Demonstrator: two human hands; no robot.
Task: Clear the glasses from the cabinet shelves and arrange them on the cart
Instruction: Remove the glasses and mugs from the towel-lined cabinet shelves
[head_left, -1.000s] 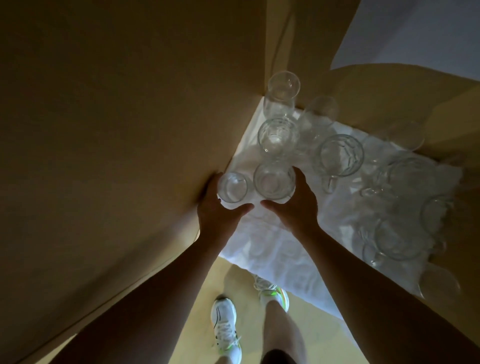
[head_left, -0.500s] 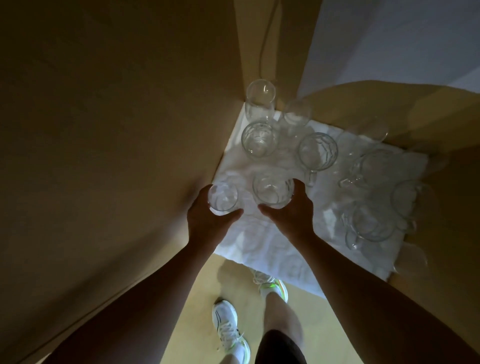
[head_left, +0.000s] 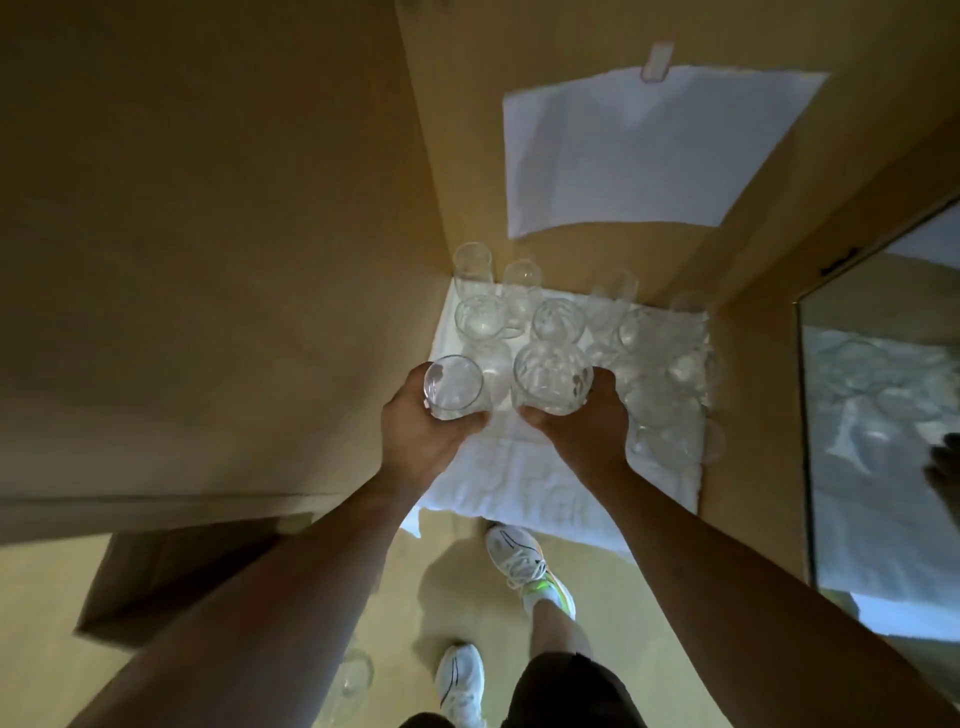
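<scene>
Clear glass fills both hands above the front of the cabinet shelf: the left hand (head_left: 421, 436) curls its fingers round a smooth tumbler (head_left: 453, 387), and the right hand (head_left: 584, 426) wraps a patterned glass (head_left: 550, 376) just beside it. Behind them more glasses (head_left: 558, 319) stand on a white cloth (head_left: 519, 483) lining the wooden shelf (head_left: 748, 415), with a white sheet of paper (head_left: 644, 150) on the back wall.

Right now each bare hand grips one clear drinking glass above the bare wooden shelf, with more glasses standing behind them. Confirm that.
Not quite. The shelf is not bare: a white cloth liner covers it, as the head view shows. Otherwise correct: the left hand grips a smooth clear glass, the right hand a patterned clear glass, with more glasses behind.
</scene>
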